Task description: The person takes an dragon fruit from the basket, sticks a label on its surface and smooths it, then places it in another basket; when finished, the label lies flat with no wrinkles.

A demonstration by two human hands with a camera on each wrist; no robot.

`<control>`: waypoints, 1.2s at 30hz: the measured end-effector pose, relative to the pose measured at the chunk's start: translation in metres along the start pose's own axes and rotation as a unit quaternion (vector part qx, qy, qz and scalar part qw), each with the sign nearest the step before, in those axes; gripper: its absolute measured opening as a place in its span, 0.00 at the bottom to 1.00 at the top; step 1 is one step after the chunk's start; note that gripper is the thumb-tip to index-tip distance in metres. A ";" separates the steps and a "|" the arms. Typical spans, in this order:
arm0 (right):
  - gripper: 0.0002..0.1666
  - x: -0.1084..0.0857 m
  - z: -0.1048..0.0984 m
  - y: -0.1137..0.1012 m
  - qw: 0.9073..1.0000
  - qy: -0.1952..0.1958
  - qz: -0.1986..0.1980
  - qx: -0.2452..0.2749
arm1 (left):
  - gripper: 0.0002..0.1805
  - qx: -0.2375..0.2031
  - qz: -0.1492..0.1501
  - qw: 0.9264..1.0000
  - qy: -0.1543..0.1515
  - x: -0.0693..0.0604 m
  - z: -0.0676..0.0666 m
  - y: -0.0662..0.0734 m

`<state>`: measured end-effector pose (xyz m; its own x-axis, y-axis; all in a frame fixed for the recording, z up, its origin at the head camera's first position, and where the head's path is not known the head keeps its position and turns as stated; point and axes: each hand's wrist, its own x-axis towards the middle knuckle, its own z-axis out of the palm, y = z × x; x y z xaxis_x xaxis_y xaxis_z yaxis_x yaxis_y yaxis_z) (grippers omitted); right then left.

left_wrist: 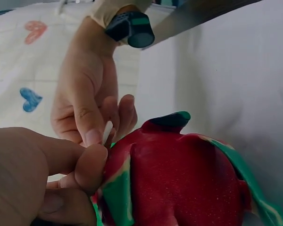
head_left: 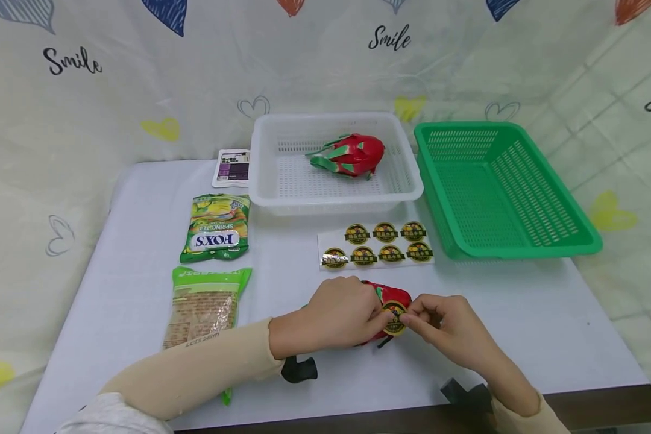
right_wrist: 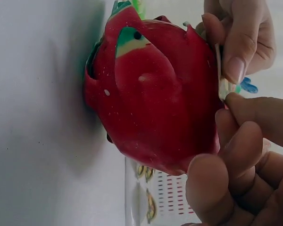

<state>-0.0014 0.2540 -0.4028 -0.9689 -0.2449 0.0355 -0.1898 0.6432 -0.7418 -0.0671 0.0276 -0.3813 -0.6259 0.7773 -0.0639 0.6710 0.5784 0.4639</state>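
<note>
Head view: left fingers (head_left: 380, 323) and right fingers (head_left: 421, 326) pinch a sticker's (head_left: 395, 319) edges, roomy tabletop (head_left: 553, 331) rightward.

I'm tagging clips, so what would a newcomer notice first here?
Probably the red dragon fruit, front centre, where the left hand and right hand meet at a round sticker. Then the bright green basket, back right, and a second dragon fruit in the white basket beside it.

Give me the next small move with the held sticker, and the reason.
I'd likely press the sticker flat onto the near fruit. The left hand and right hand both pinch it at the fruit's red side, printed face outward, and the right wrist view, edge-on, doesn't show it lying fully flat.
</note>
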 end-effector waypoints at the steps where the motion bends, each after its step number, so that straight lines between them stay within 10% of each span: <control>1: 0.09 0.000 0.000 -0.001 1.000 0.004 0.001 -0.005 | 0.33 0.003 -0.002 1.000 0.001 0.001 0.000 0.000; 16: 0.21 0.011 0.002 -0.006 0.984 0.061 0.036 -0.163 | 0.37 -0.016 -0.023 1.000 0.012 0.005 0.001 -0.003; 36: 0.32 0.019 0.015 0.011 0.990 0.064 0.056 -0.111 | 0.35 -0.021 -0.007 1.000 0.022 0.005 0.002 -0.008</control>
<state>-0.0190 0.2455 -0.4200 -0.9954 -0.0777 0.0557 -0.0956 0.8083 -0.5809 -0.0749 0.0269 -0.3868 -0.6526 0.7570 -0.0321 0.6454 0.5776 0.4998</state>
